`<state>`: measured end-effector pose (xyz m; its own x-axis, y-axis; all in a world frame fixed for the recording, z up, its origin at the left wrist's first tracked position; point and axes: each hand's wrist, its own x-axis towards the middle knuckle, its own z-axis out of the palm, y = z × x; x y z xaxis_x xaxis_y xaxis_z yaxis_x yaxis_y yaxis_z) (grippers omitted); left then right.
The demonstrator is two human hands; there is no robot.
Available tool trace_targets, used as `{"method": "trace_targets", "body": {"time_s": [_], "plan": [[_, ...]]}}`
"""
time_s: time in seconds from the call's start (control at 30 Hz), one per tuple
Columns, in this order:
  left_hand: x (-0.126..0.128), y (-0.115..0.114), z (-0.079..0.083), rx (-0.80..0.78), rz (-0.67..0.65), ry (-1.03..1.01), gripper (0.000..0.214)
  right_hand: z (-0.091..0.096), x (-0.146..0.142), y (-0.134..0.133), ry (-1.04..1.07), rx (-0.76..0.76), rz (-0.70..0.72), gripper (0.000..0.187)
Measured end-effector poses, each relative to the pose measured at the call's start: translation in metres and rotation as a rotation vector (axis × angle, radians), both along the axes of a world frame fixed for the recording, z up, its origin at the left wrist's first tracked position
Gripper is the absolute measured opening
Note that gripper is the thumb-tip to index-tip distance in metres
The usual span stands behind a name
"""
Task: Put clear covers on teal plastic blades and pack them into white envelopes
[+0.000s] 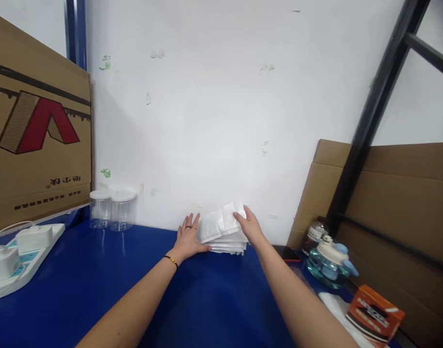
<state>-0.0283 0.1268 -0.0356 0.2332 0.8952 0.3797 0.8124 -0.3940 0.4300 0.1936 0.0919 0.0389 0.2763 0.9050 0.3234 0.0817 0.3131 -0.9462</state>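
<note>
white packet stack (228, 246): on desk (98, 270), near wall (207, 145) | left hand (188, 240): spread, thumb at stack's left edge | right hand (250, 226): pinching right end of top packet (217, 225) | packet's long axis: left to right, right end higher, between both hands

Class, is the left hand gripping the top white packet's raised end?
No, the right hand grips the top packet there; the left hand is beside the stack.

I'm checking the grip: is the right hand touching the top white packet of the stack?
Touching. The head view shows the right hand holding the top white packet by its right end, the thumb lying across its face.
</note>
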Motion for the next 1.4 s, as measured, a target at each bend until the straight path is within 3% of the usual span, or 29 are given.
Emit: {"method": "trace_targets", "body": {"time_s": [0.07,0.13,0.23,0.33,0.43,0.53,0.67,0.77,1.0,1.1,1.17,1.27,1.4], "plan": [[0.005,-0.011,0.012,0.095,-0.081,-0.008,0.129,0.016,-0.013,-0.015,-0.141,0.115,0.058,0.04],[0.008,-0.022,0.023,0.179,-0.15,-0.021,0.128,0.026,-0.02,-0.033,-0.208,0.157,0.208,0.034],[0.008,-0.038,0.035,0.272,-0.179,-0.006,0.117,0.022,-0.019,-0.058,-0.09,0.181,0.254,0.036],[0.004,-0.052,0.053,0.278,-0.155,0.09,0.102,-0.007,-0.009,-0.073,0.207,0.127,0.185,0.041],[0.005,-0.065,0.082,0.271,-0.216,0.299,0.09,-0.047,-0.002,-0.077,0.52,-0.088,0.107,0.043],[0.015,-0.077,0.115,0.315,-0.32,0.49,0.08,-0.079,-0.005,-0.077,0.767,-0.264,0.187,0.037],[0.038,-0.094,0.148,0.304,-0.352,0.593,0.067,-0.097,-0.016,-0.08,0.751,-0.397,0.294,0.042],[0.053,-0.101,0.158,0.297,-0.367,0.657,0.059,-0.1,-0.021,-0.083,0.796,-0.44,0.337,0.039],[0.061,-0.099,0.162,0.232,-0.371,0.582,0.048,-0.1,-0.02,-0.077,0.954,-0.475,0.299,0.03],[0.053,-0.097,0.164,0.211,-0.326,0.612,0.058,-0.104,-0.02,-0.075,0.884,-0.451,0.191,0.034],[0.043,-0.096,0.16,0.192,-0.306,0.66,0.069,-0.105,-0.019,-0.076,0.73,-0.397,0.082,0.037],[0.024,-0.092,0.14,0.125,-0.31,0.637,0.077,-0.104,-0.014,-0.078,0.456,-0.278,-0.03,0.04],[0.001,-0.085,0.094,-0.003,-0.236,0.514,0.075,-0.103,0.005,-0.075,0.13,-0.203,-0.155,0.046]]}}
